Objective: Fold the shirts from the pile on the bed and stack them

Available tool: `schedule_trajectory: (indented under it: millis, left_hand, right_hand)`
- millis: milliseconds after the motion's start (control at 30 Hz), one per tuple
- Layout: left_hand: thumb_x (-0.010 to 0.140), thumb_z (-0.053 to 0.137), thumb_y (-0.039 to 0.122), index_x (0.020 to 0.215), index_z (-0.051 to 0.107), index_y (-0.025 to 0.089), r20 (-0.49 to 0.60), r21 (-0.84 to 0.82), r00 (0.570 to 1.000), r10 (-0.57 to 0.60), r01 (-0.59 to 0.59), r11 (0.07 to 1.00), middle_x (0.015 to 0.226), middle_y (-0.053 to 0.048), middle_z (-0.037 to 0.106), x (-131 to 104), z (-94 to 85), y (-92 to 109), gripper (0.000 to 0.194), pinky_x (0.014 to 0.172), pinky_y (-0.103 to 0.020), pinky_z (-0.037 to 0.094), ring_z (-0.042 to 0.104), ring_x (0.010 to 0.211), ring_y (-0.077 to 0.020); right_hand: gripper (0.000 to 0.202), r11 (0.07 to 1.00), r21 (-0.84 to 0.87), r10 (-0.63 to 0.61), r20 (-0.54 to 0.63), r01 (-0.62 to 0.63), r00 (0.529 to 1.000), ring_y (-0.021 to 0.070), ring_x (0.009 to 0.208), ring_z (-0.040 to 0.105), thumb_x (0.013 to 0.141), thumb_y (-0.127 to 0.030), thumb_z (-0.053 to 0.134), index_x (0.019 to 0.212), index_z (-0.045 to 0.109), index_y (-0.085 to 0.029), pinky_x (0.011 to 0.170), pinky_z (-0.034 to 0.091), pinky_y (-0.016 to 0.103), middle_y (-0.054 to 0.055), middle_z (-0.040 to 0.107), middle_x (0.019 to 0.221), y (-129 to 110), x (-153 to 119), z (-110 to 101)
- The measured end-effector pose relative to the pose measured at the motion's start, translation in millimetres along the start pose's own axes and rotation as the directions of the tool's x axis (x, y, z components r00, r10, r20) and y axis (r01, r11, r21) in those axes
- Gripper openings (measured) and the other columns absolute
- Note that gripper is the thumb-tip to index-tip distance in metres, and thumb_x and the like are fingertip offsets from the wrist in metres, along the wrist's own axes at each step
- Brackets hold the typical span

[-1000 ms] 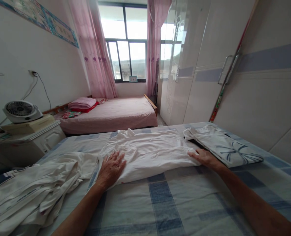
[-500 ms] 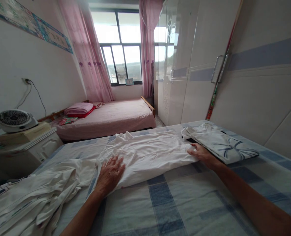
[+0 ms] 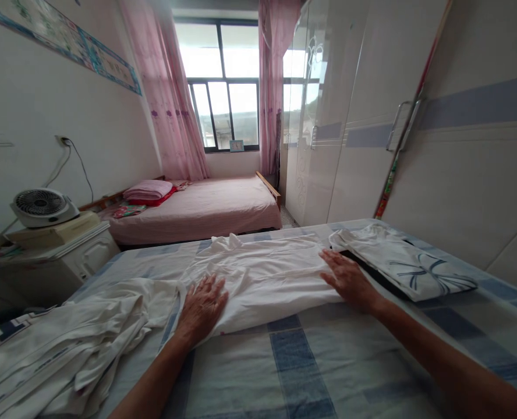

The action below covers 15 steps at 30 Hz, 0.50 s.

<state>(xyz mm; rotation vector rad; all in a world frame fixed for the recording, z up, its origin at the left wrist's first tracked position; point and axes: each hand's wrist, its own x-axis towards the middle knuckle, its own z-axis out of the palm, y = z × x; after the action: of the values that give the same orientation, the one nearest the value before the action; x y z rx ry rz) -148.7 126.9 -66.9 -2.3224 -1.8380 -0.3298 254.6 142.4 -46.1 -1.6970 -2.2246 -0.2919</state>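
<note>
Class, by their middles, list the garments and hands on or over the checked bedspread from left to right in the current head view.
Crumpled off-white garment → left hand → spread white garment → right hand → folded white garment with dark curved lines.

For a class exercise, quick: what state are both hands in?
Left hand: open, palm down on the white garment.
Right hand: open, fingers outstretched over the garment's right end.

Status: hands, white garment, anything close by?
Left hand open on left end, right hand open at right end. White garment laid out, wrinkled. Close by: rumpled clothes left, folded clothes right.
</note>
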Motion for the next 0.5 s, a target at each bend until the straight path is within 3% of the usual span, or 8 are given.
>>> schedule_trajectory:
  millis: [33,100,200,367,433,500]
  left_hand:
    - [0.094,0.032,0.040,0.133,0.051,0.022,-0.002,-0.004,1.000,-0.004,0.004,1.000,0.144,-0.010,0.043,0,-0.1,0,0.047,0.107,-0.052,0.030,0.037,0.134,-0.0291]
    - [0.094,0.032,0.040,0.133,0.051,0.022,-0.002,-0.011,1.000,-0.012,0.012,1.000,0.144,-0.010,0.043,0,-0.4,1,0.047,0.107,-0.052,0.030,0.037,0.134,-0.0288]
    - [0.094,0.033,0.040,0.134,0.050,0.022,0.008,-0.028,1.000,-0.023,0.023,0.999,0.144,-0.010,0.043,0,-2.2,2,0.047,0.108,-0.052,0.029,0.036,0.134,-0.0291]
    - [0.093,0.036,0.040,0.133,0.050,0.022,0.015,-0.062,0.999,-0.050,0.050,0.997,0.144,-0.010,0.043,-2,-8.3,6,0.047,0.109,-0.053,0.026,0.036,0.134,-0.0297]
    - [0.093,0.036,0.041,0.134,0.050,0.023,0.012,-0.075,0.998,-0.056,0.056,0.996,0.144,-0.010,0.043,-2,-9.6,7,0.047,0.110,-0.052,0.025,0.036,0.134,-0.0292]
    - [0.093,0.036,0.042,0.134,0.049,0.024,0.012,-0.089,0.998,-0.063,0.064,0.994,0.145,-0.009,0.043,-3,-9.6,7,0.047,0.110,-0.052,0.025,0.035,0.135,-0.0288]
  right_hand:
    - [0.061,1.000,-0.013,-0.003,0.072,0.004,0.997,0.0259,0.135,0.034,0.090,-0.048,0.034,0.139,0.042,-0.013,0.109,0.028,0.043,0.014,0.040,0.145,-2,1,6]
    - [0.065,0.993,-0.072,0.110,0.193,-0.098,0.975,0.0277,0.134,0.035,0.090,-0.052,0.031,0.139,0.042,-0.010,0.108,0.029,0.046,0.017,0.041,0.144,2,1,16]
    - [0.062,0.957,-0.179,0.264,0.219,-0.227,0.939,0.0304,0.132,0.038,0.091,-0.051,0.026,0.134,0.049,-0.012,0.105,0.031,0.050,0.018,0.046,0.140,12,8,23]
    - [0.059,0.989,-0.139,-0.019,0.174,0.044,0.985,0.0261,0.138,0.028,0.092,-0.047,0.023,0.138,0.045,-0.017,0.109,0.026,0.047,0.012,0.037,0.148,11,35,34]
    - [0.061,0.993,-0.113,-0.010,0.197,0.033,0.980,0.0256,0.136,0.032,0.091,-0.048,0.023,0.137,0.046,-0.014,0.109,0.028,0.044,0.013,0.041,0.145,18,45,44]
    - [0.061,0.990,-0.129,0.075,0.202,-0.049,0.977,0.0279,0.131,0.041,0.090,-0.047,0.024,0.131,0.051,-0.011,0.106,0.032,0.045,0.017,0.049,0.137,31,54,55]
